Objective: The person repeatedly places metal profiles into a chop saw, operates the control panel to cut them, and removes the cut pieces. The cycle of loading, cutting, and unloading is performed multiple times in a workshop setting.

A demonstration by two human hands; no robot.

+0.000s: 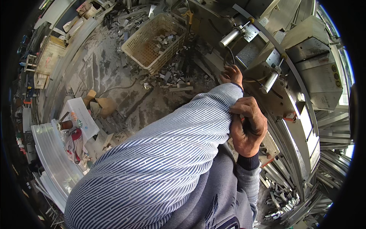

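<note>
My left arm, in a blue-and-white striped sleeve [167,141], reaches across to the machine. At its end my left hand [233,75] has its fingers loosely bent and apart, beside the metal machine [272,89]; I see nothing held in it. My right hand [249,126] is closed, thumb and fingertips pinching the striped sleeve at the left forearm. Close by the hands, two silver cylinders [230,38] with hoses are mounted on the machine. A dark cuff [248,161] shows at my right wrist.
A beige plastic basket [133,51] holding metal offcuts stands on the floor ahead, with scattered metal pieces [171,76] around it. At left are a white box [82,114], a stained cloth [75,147] and cardboard [106,107]. Metal profiles [335,164] are stacked at right.
</note>
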